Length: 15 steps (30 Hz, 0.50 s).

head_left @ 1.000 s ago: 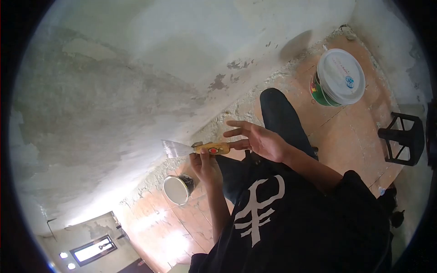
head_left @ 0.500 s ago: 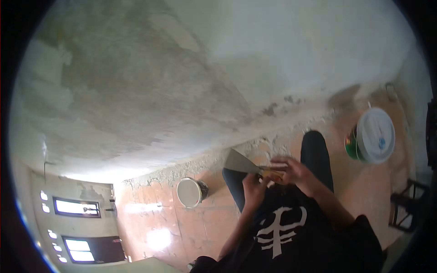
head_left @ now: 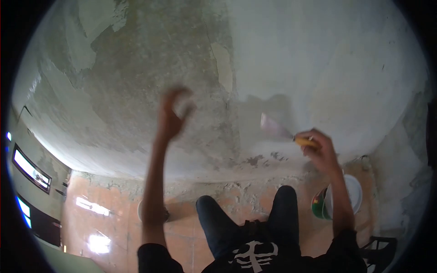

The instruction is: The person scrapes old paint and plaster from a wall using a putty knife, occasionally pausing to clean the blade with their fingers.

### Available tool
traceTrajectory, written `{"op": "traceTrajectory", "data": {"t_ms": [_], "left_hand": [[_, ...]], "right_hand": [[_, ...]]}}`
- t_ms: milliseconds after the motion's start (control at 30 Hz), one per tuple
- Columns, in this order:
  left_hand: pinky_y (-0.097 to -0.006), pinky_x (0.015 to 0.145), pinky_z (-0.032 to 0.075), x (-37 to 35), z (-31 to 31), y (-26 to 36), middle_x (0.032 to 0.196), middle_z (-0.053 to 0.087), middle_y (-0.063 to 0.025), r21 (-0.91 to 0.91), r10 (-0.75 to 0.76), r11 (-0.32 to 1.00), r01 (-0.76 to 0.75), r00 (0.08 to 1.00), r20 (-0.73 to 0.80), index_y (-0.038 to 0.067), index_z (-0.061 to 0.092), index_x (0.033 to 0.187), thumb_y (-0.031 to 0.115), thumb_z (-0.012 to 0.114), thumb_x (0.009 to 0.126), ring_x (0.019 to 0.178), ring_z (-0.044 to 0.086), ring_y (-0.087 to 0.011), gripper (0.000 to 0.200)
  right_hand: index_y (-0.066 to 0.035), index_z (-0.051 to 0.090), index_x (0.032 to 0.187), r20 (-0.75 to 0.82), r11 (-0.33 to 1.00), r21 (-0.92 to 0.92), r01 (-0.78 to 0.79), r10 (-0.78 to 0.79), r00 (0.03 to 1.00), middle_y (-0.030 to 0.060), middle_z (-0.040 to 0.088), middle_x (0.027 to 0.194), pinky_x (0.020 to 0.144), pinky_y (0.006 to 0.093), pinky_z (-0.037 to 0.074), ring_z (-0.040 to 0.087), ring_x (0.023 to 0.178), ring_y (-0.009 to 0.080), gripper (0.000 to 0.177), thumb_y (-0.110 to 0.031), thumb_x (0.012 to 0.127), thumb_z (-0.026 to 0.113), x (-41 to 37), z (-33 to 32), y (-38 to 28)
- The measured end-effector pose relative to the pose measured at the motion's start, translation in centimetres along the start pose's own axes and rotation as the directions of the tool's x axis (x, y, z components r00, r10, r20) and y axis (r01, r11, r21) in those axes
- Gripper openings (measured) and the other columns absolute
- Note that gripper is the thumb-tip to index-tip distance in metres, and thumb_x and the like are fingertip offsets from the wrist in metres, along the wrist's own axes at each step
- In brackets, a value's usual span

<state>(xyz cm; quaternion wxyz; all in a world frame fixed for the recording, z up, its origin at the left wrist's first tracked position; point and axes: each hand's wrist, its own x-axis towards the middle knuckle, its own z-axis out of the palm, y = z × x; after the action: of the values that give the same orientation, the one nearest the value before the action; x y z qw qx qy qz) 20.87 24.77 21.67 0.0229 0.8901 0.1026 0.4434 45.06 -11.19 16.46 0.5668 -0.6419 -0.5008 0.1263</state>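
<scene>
Head camera, looking down past a pair of bent knees [head_left: 285, 200]: the right hand [head_left: 321, 150] is closed round the yellow handle of a scraper [head_left: 281, 130], pinching it between thumb and fingers, above and slightly left of the lidded bucket [head_left: 321, 204]. The blade slants up and away from that bucket, in front of the plastered wall [head_left: 332, 68]; whether it touches the surface, I cannot tell. The left hand [head_left: 173, 113] is raised well to the left of the bucket and higher than it, blurred, with the fingers curved and spread away from the thumb; contact with the wall is unclear there too. The bucket itself has a green side and a white lid, and the right forearm crosses in front of it. Level with it, well to its left, a second bucket [head_left: 140, 211] shows partly behind the left forearm. Both stand on the orange-tiled floor [head_left: 120, 227]. Below the lidded bucket and to its right is a black stool [head_left: 378, 250], cut off by the dark picture border. Far left of the bucket, a bright window [head_left: 32, 168] sits in another wall.
</scene>
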Motion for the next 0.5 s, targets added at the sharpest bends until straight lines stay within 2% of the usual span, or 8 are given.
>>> {"op": "traceTrajectory", "data": {"t_ms": [33,67,133,167,300,367,433,500], "left_hand": [[-0.0497,0.104,0.035,3.3,-0.6,-3.3,0.133,0.051,-0.0164,0.216,0.040,0.976,0.020,0.963,-0.268,0.007,0.053,0.127,0.028,0.071,0.085,0.127,0.043,-0.0350,0.051],[-0.0532,0.108,0.028,6.4,-1.2,-5.5,0.142,0.042,-0.0179,0.429,-0.036,0.860,0.276,0.871,-0.489,0.006,0.043,0.136,0.040,0.067,0.087,0.132,0.037,-0.0364,0.065],[-0.0534,0.112,0.019,10.7,-2.9,-8.4,0.149,0.033,-0.0159,0.438,0.094,0.847,0.302,0.726,-0.682,0.008,0.037,0.142,0.051,0.058,0.089,0.138,0.029,-0.0354,0.071],[-0.0534,0.112,0.019,11.0,-3.0,-9.6,0.149,0.033,-0.0159,0.426,0.086,0.849,0.313,0.713,-0.696,0.008,0.037,0.142,0.051,0.058,0.089,0.138,0.029,-0.0354,0.071],[-0.0510,0.114,0.015,11.8,-2.8,-12.7,0.154,0.029,-0.0126,0.445,0.180,0.867,0.225,0.691,-0.700,0.011,0.033,0.147,0.052,0.049,0.092,0.143,0.024,-0.0336,0.070],[-0.0505,0.114,0.015,11.4,-2.5,-13.0,0.154,0.029,-0.0117,0.419,0.161,0.883,0.212,0.701,-0.694,0.012,0.032,0.147,0.052,0.047,0.092,0.144,0.023,-0.0330,0.070],[-0.0465,0.115,0.013,11.3,-2.7,-12.6,0.153,0.031,-0.0115,0.418,0.169,0.887,0.196,0.705,-0.689,0.011,0.033,0.147,0.041,0.050,0.092,0.143,0.025,-0.0323,0.064],[-0.0464,0.115,0.013,11.2,-2.7,-12.4,0.153,0.031,-0.0113,0.401,0.153,0.894,0.200,0.705,-0.692,0.012,0.034,0.146,0.039,0.051,0.091,0.143,0.025,-0.0321,0.064]], "right_hand": [[-0.001,0.064,0.104,-0.019,0.990,-0.115,0.076,-0.078,0.997,0.0074,0.064,0.090,0.066,0.0242,0.046,0.057,0.073,0.0097,0.023,0.002,0.081,0.066,2.1,-1.1,-1.8],[-0.001,0.066,0.099,-0.028,0.962,-0.228,0.147,-0.157,0.987,0.0068,0.065,0.086,0.064,0.0238,0.045,0.056,0.071,0.0097,0.019,0.002,0.080,0.068,4.1,-1.8,-3.7],[-0.001,0.066,0.094,-0.012,0.913,-0.365,0.182,-0.200,0.980,0.0067,0.065,0.082,0.062,0.0242,0.044,0.055,0.068,0.0102,0.015,-0.001,0.080,0.070,7.5,-2.5,-7.5],[0.000,0.066,0.089,-0.001,0.856,-0.476,0.201,-0.228,0.974,0.0066,0.065,0.077,0.060,0.0245,0.043,0.055,0.065,0.0107,0.012,-0.003,0.080,0.072,9.1,-2.4,-8.8],[0.000,0.064,0.079,-0.028,0.771,-0.599,0.218,-0.292,0.956,0.0072,0.066,0.073,0.058,0.0265,0.043,0.053,0.060,0.0123,0.014,-0.008,0.079,0.076,15.1,-1.3,-11.8],[0.001,0.063,0.080,-0.054,0.781,-0.591,0.205,-0.291,0.955,0.0074,0.067,0.077,0.060,0.0254,0.045,0.055,0.064,0.0107,0.015,-0.006,0.079,0.075,17.2,-0.7,-11.5],[0.002,0.061,0.081,-0.061,0.787,-0.585,0.198,-0.286,0.956,0.0077,0.068,0.080,0.062,0.0243,0.046,0.056,0.068,0.0091,0.016,-0.004,0.079,0.075,18.6,0.6,-10.9],[0.000,0.064,0.078,-0.028,0.774,-0.560,0.295,-0.374,0.927,0.0076,0.066,0.072,0.057,0.0270,0.044,0.056,0.059,0.0134,0.016,-0.010,0.078,0.076,19.1,2.6,-9.9]]}}
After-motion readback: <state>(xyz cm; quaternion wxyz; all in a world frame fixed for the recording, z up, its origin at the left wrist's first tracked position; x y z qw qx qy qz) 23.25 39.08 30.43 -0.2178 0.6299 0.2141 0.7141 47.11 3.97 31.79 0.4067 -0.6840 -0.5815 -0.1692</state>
